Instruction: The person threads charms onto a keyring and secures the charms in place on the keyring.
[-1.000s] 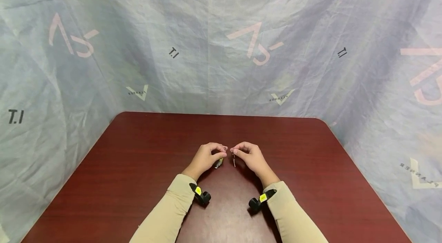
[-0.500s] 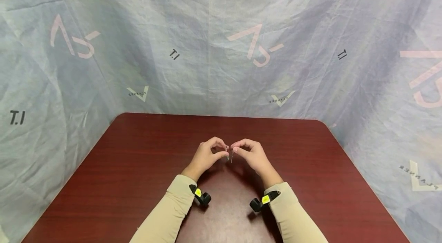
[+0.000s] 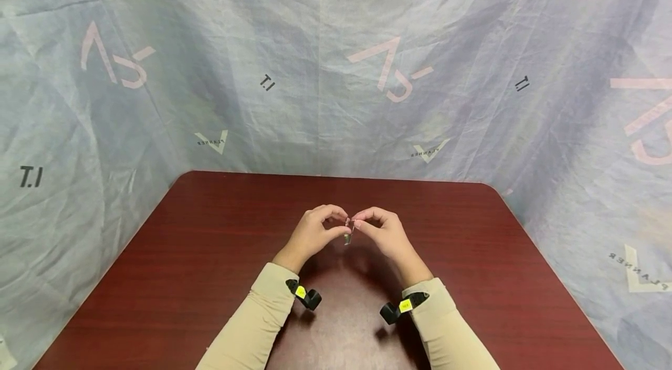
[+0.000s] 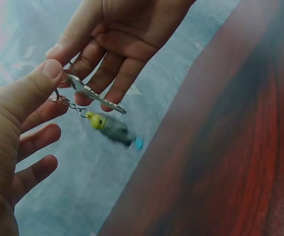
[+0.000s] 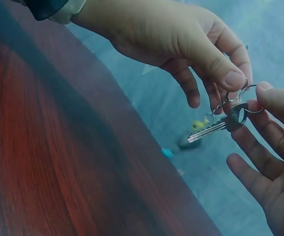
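Note:
Over the middle of the table, my left hand [image 3: 312, 236] and right hand [image 3: 387, 236] meet almost fingertip to fingertip. Thumb and forefinger of the left hand pinch the ring end of a keychain, its short chain [image 4: 73, 105] leading to a small figure [image 4: 113, 130] with a yellow head, grey body and blue tip. This figure dangles, slightly blurred. My right hand pinches a metal split ring [image 5: 248, 86] that carries a silver key [image 5: 212, 130]. In the right wrist view the key hangs across the chain, and the two rings overlap at the left fingertips.
A dark red wooden table [image 3: 210, 253] with rounded far corners lies under the hands. Grey-white printed cloth [image 3: 294, 107] hangs behind it and along both sides. Small black cameras on the left wrist [image 3: 310, 298] and right wrist [image 3: 391, 312] jut inward over the table.
Both hands have risen slightly and come closer together, bringing the key and the keychain figure from apart to overlapping. Each hand keeps its pinch.

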The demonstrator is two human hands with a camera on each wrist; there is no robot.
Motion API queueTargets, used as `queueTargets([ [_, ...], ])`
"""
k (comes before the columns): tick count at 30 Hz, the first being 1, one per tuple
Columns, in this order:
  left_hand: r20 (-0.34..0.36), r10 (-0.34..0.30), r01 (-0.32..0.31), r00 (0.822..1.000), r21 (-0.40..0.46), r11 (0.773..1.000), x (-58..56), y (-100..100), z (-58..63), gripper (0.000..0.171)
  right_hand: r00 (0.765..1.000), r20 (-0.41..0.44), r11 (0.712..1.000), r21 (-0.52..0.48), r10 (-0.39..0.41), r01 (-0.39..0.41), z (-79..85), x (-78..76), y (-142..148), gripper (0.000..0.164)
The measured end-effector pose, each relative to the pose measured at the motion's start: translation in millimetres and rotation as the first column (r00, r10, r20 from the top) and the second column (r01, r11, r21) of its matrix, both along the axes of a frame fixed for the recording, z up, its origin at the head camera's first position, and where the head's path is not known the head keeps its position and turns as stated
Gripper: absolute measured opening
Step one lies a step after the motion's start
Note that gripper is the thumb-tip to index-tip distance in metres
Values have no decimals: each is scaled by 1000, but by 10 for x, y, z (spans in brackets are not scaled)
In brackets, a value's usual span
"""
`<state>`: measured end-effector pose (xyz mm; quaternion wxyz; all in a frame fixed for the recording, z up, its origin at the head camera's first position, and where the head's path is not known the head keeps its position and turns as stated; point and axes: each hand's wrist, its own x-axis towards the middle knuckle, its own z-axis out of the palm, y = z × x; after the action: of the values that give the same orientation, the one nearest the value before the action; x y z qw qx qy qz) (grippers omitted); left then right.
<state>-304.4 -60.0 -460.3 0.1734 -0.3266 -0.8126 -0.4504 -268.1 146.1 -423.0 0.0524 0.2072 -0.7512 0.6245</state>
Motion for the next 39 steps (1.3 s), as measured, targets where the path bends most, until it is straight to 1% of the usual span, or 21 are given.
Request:
queueTargets([
  [3,-19,14,-15,1000,-21,1000,24,8,32,24,1000,-16,1000,-1,7,-7,27,16,-9,11],
  [9,-30,-14,14,999,-3,1000,34,14,66,22,999,-38,1000,11,23,-22,53,39,-40,11],
  [12,-51,-18,18,999,-4,1000,28,15,105,21,999,-44,1000,18,16,-16,72,46,-45,11],
  [16,-76,-7,5,997,-31,999,18,17,175,21,998,-67,1000,22,12,-10,117,55,-45,10],
  [21,-109,-4,-3,994,-70,998,21,11,262,21,994,-110,999,54,12,-6,202,73,-36,9],
  [28,-152,-16,1,988,-100,995,24,-8,272,22,989,-147,994,111,12,5,237,106,-50,8],
  [32,-169,-9,-12,986,-124,992,8,-12,264,22,985,-170,990,139,-1,25,255,124,-64,7],
  [34,-189,-2,-23,982,-132,991,2,-16,259,22,984,-178,986,160,-7,36,265,126,-75,7],
  [39,-233,11,-44,972,-136,990,-7,-28,252,23,987,-162,979,197,-23,55,282,119,-89,7],
])
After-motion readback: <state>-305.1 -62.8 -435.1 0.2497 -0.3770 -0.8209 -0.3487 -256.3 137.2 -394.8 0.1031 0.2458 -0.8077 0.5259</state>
